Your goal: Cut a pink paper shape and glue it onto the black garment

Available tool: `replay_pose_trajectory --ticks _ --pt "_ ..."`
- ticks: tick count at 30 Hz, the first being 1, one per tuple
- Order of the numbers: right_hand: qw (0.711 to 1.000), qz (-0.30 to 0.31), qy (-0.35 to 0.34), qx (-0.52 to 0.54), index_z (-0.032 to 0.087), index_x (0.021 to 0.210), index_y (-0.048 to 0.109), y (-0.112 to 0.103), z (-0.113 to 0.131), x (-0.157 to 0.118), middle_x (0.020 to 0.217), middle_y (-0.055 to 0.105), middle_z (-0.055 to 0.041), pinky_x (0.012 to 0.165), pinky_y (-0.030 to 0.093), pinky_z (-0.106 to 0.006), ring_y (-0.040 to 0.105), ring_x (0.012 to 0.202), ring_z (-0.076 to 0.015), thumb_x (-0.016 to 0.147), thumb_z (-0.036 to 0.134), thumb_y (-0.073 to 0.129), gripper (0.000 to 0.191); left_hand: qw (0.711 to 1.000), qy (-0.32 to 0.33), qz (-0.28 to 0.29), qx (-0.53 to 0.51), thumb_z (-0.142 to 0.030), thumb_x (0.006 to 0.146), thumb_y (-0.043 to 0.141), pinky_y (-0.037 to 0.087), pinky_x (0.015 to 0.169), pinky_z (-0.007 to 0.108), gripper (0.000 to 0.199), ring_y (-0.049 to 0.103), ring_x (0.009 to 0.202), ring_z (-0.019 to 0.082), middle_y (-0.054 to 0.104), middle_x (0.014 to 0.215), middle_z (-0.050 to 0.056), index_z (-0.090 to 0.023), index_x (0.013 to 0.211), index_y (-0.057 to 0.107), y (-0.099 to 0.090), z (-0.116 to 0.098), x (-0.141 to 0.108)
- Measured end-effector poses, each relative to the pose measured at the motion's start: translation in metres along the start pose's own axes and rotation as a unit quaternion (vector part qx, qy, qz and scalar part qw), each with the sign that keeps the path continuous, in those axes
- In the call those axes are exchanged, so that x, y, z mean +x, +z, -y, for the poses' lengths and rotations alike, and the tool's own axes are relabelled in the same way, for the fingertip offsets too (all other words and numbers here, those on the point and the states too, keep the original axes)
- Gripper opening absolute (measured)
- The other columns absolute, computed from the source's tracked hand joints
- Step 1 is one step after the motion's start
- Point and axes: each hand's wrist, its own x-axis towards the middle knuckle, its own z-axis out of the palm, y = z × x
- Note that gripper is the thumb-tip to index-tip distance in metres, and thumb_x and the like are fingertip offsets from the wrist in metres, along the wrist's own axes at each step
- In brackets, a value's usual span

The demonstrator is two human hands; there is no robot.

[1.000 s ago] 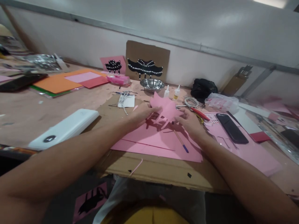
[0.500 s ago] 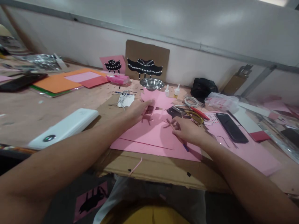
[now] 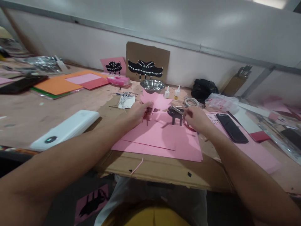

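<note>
My left hand (image 3: pixel 139 113) is closed on a pink paper cutout (image 3: pixel 156 99) with a jagged top edge, held up over pink sheets (image 3: pixel 150 136). My right hand (image 3: pixel 195 118) has its fingers closed around the handle of a pair of scissors (image 3: pixel 176 109); the blades point left. Under the blades lies a black paper cutout (image 3: pixel 176 117) with leg-like strips. Part of the scissors' handle is hidden by my fingers.
A cardboard sheet (image 3: pixel 164 171) lies beneath the pink sheets. A white power bank (image 3: pixel 68 130) is on the left, a black phone (image 3: pixel 231 128) on the right. Behind stand a metal bowl (image 3: pixel 152 85), two small glue bottles (image 3: pixel 177 93) and a beaded black cutout on cardboard (image 3: pixel 145 69).
My right hand has moved up and away from the pink sheets to the scissors. The pencil-like stick it held before is no longer visible. My left hand stays on the pink cutout.
</note>
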Motion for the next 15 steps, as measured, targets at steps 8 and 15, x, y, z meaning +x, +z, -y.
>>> replay_pose_trajectory --ticks 8,15 --pt "0.981 -0.122 0.115 -0.101 0.014 0.108 0.070 -0.026 -0.051 0.019 0.106 0.073 -0.0145 0.072 0.041 -0.030 0.064 0.089 -0.0239 0.090 0.016 0.044 0.032 0.999 0.033 0.007 -0.009 -0.026 0.068 0.075 0.043 0.040 0.027 0.031 0.049 0.040 0.014 0.044 0.042 -0.002 -0.021 0.058 0.047 0.002 0.012 0.001" --pt "0.962 -0.072 0.166 -0.202 0.007 0.109 0.072 -0.026 -0.092 0.027 0.106 0.072 -0.0211 0.077 0.044 -0.032 0.066 0.095 -0.0276 0.096 0.020 0.043 0.034 0.999 -0.001 -0.037 -0.019 -0.026 0.065 0.079 0.050 0.042 0.032 0.029 0.058 0.046 0.019 0.051 0.048 0.002 -0.020 0.060 0.051 0.003 0.006 0.005"
